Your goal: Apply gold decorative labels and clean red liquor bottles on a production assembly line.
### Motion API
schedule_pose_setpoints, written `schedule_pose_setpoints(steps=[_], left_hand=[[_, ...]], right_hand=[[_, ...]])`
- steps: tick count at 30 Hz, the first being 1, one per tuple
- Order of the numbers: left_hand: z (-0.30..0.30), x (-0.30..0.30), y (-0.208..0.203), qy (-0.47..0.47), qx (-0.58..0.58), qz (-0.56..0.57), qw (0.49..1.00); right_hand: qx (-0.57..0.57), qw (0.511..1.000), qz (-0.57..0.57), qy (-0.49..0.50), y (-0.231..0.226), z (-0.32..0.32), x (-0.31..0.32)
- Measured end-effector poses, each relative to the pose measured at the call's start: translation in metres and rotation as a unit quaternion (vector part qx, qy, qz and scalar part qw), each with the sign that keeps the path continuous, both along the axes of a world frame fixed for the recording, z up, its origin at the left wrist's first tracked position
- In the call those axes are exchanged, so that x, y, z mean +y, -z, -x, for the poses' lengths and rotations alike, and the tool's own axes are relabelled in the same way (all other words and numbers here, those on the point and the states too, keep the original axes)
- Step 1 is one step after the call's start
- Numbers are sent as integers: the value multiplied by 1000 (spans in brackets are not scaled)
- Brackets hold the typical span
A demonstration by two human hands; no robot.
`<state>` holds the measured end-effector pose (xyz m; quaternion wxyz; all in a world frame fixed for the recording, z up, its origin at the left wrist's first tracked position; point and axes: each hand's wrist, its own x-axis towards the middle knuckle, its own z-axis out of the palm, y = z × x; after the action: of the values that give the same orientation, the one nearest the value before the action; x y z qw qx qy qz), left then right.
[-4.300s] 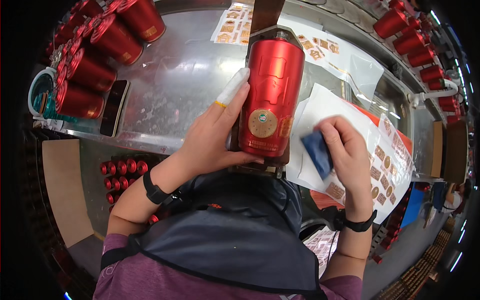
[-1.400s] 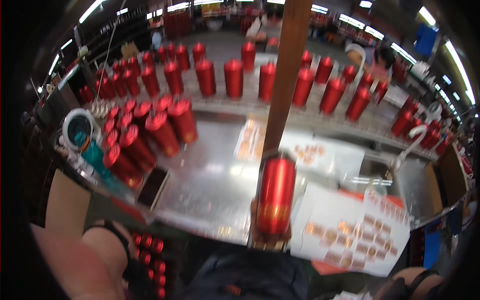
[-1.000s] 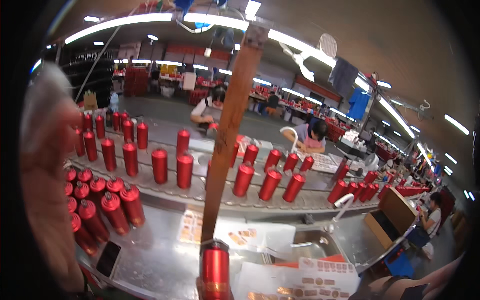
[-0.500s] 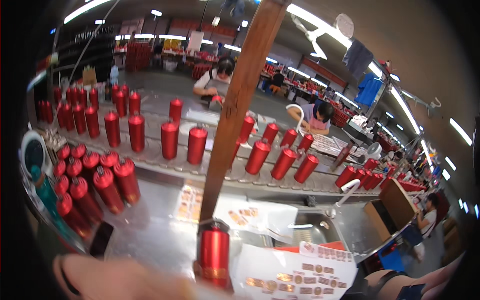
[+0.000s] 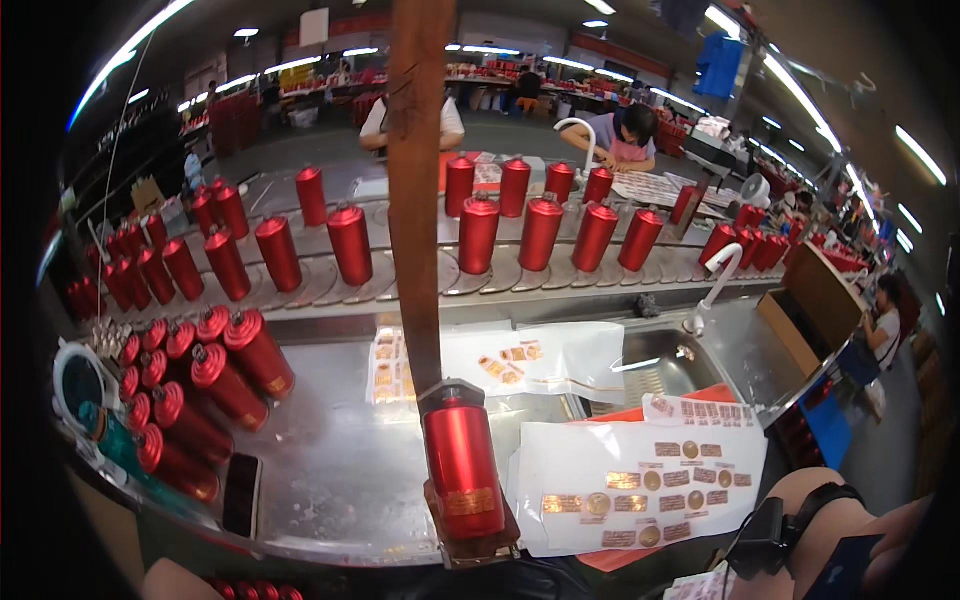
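Observation:
A shiny red bottle [image 5: 462,455] with a gold label near its base sits in a dark holder [image 5: 506,530] at the front edge of the steel table. Neither hand touches it. Of my left arm only a patch of skin [image 5: 180,582] shows at the lower left edge; its fingers lie outside the picture. My right hand [image 5: 805,490] is low at the right, beside the label sheet, with a black strap and a black device [image 5: 762,535] at the wrist. Its fingers are hidden. The white sheet [image 5: 545,460] carries gold and brown labels, right of the bottle.
A wooden post [image 5: 415,200] rises behind the held-up bottle. Several red bottles [image 5: 228,385] stand at the left near a black phone [image 5: 242,495]. More ride a conveyor [image 5: 320,275] across the back. A sink [image 5: 650,350] with a white tap [image 5: 722,262] lies right. Co-workers sit beyond.
My left hand, blurred in front of the bottle's lower part, has drawn back out to the lower left. The view has turned and levelled, and the whole bottle and holder now show.

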<state>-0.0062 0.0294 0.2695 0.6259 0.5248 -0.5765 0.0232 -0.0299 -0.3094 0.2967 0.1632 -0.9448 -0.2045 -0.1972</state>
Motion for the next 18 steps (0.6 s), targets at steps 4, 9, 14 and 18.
schedule_pose_setpoints(steps=[4, 9, 14, 18], left_hand=[[-5, -7, -1, -8, -21, 5, 1000], [3, -7, 2, -38, -43, 11, 998], [14, -1, 15, -63, -51, 28, 996], [19, -5, 20, -73, -70, 31, 994]], right_hand=[[-4, 1000, 4, 10, 0, 8, -2], [-6, 1000, 1, 9, -1, 16, -4], [-6, 1000, -2, 1, 9, 13, -3], [-7, 1000, -7, -2, 14, 11, -2]])
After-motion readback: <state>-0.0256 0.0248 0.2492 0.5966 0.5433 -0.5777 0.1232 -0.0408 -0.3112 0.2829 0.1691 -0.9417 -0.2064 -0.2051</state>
